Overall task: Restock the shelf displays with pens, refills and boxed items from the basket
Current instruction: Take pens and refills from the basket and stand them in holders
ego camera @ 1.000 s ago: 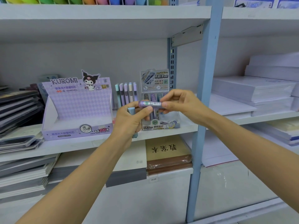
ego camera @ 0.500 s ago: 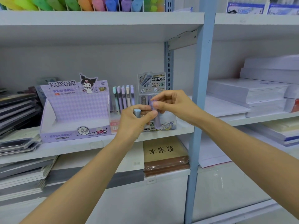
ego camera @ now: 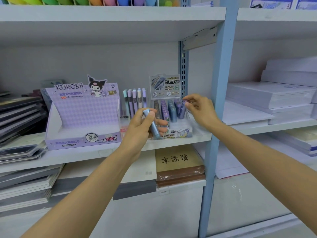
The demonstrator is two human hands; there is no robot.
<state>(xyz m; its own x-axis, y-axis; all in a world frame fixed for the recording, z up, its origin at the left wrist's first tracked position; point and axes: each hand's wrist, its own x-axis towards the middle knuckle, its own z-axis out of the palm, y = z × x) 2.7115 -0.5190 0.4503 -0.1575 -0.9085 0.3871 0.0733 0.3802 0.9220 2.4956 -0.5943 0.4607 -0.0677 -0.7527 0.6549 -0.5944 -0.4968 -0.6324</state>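
Now we're slotting: our right hand (ego camera: 200, 109) pinches a purple refill tube (ego camera: 181, 111) into the display box (ego camera: 164, 86) on the shelf (ego camera: 77, 157). Our left hand (ego camera: 139, 129) waits, fingers (ego camera: 163, 130) clamped round a blue tube (ego camera: 152, 125), which likely wants the blue row next.

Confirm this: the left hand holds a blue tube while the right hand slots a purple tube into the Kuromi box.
Not quite. The head view shows the right hand slotting the purple tube into the small refill display right of the Kuromi box. The left hand does hold the blue tube.
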